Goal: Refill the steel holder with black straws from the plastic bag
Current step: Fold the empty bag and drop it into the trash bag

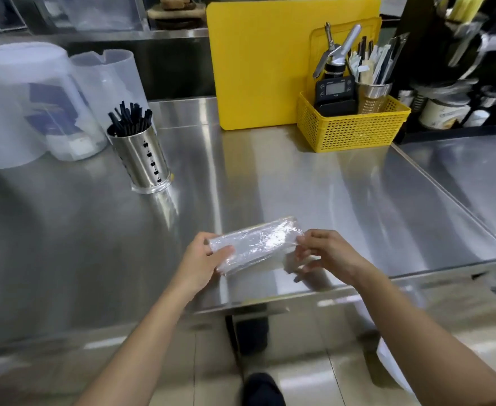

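Near the counter's front edge, well in front of the steel holder (140,159) of black straws (131,118), the left hand (203,260) grips the clear plastic bag (254,244) while the right hand (326,253) pinches its far end, best held firm and flat.

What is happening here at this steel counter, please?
A person holds a clear plastic bag above the counter, left hand gripping one end, right hand pinching the other. The bag looks empty. The steel holder at the left already contains black straws.
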`<state>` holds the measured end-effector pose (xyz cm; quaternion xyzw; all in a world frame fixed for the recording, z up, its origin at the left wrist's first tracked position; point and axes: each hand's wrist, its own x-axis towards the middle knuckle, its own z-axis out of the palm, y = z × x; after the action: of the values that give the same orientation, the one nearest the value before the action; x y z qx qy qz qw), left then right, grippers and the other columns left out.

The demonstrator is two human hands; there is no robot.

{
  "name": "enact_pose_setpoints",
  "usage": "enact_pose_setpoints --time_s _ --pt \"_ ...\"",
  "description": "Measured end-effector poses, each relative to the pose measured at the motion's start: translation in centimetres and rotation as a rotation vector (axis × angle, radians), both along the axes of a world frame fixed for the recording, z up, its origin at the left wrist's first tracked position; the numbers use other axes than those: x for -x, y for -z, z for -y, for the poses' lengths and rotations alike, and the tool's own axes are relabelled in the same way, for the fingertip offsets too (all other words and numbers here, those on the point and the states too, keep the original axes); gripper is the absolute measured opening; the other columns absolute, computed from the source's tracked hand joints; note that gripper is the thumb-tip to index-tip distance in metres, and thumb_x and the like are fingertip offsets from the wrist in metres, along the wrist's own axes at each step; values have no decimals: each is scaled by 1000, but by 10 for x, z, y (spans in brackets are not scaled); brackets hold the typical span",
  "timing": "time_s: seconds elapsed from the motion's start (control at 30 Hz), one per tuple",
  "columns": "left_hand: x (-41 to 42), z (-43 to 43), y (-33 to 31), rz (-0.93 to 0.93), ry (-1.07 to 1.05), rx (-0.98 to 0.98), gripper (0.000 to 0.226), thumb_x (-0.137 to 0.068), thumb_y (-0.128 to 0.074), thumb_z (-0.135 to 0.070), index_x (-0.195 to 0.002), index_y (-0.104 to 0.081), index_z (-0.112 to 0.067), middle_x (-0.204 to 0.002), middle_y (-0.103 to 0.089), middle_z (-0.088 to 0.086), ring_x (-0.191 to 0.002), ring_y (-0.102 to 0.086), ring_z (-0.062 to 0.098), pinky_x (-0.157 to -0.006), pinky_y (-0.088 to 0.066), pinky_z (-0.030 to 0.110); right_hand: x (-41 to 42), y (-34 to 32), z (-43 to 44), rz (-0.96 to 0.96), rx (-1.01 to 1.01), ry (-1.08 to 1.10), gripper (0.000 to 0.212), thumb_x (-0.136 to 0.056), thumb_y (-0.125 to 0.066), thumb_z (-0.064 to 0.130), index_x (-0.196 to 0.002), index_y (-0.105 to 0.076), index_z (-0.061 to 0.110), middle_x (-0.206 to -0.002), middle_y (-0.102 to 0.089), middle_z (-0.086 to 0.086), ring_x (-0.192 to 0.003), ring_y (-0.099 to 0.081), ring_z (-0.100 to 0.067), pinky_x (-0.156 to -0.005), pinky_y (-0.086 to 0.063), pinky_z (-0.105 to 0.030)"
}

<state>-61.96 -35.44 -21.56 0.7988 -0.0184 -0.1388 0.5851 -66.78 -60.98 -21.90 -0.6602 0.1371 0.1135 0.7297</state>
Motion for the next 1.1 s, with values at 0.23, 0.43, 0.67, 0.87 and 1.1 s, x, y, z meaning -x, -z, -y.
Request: enact_pose_setpoints --time_s 0.23,0.43,0.67,0.87,1.1 --pt "53 -11 -3 -246 -11 241 39 -76 -72 -21 -97 -60 10 -90 -57 14 -84 -55 24 -80 -58 32 64 0 -16 57 9 134 17 -85 -60 9 -70 -54 8 -59 -62 -6 -56 -56 -18 -50 -47 -28" --pt "78 36 -10 -177 77 192 15 -89 -57 -10 -85 -58 4 -84 -51 12 -85 -59 25 -74 -58 23 107 -9 15 66 3 342 17 -85 -60 6 -69 -54 8 -56 -60 -4 -50 -56 -15 -47 -46 -23" --pt "116 170 -7 -87 398 -136 19 -95 -40 -22 -81 -41 -10 -61 -58 8 -43 -50 19 -43 -39 26 190 -16 105 21 51 669 18 -84 -62 5 -69 -53 8 -53 -57 -4 -44 -56 -12 -40 -42 -19" --pt "166 292 3 -3 608 -203 28 -95 -43 -26 -69 -39 -14 -53 -52 4 -40 -41 16 -45 -30 28 262 -2 212 -85 -7 841 22 -83 -62 3 -64 -52 9 -57 -54 -10 -42 -49 -15 -38 -34 -19" --pt "214 396 47 -218 495 -123 27 -95 -45 -24 -72 -47 -10 -54 -49 3 -40 -41 11 -42 -33 23 304 32 312 -232 9 872 10 -82 -61 6 -73 -58 6 -58 -55 -7 -44 -53 -15 -43 -40 -21"
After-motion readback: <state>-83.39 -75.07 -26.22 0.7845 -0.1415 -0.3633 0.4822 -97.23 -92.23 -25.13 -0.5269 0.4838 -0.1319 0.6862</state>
